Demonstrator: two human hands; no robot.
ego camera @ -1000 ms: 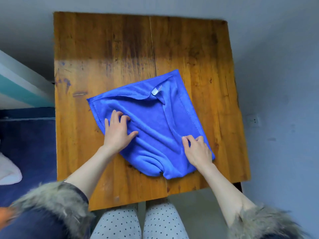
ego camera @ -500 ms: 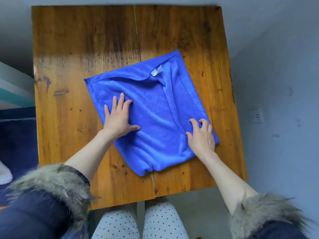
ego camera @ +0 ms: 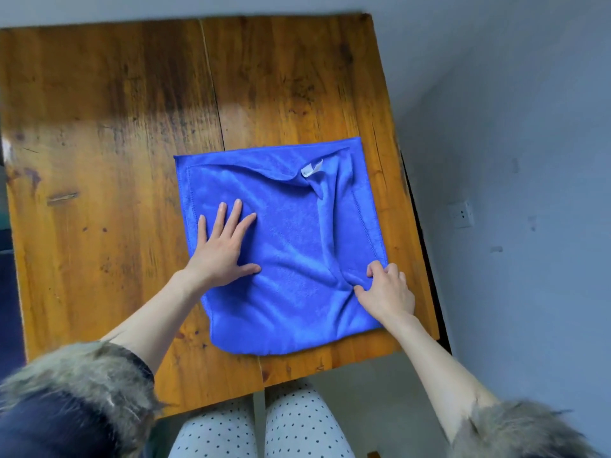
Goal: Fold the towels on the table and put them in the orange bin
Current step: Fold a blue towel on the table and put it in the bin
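Left hand [ego camera: 224, 251]: palm down, fingers straight and spread, thumb out to the side, pressing flat. Right hand [ego camera: 386, 292]: fingers curled, knuckles up, thumb tucked in, pinching. Both forearms bare, reaching forward; fur-trimmed cuffs pushed back toward the elbows.

One camera on the person's head, looking forward and steeply down, close over the wooden table [ego camera: 109, 133] filling most of the frame, arms coming in from the bottom corners, spotted knees at the bottom middle, grey wall at the right
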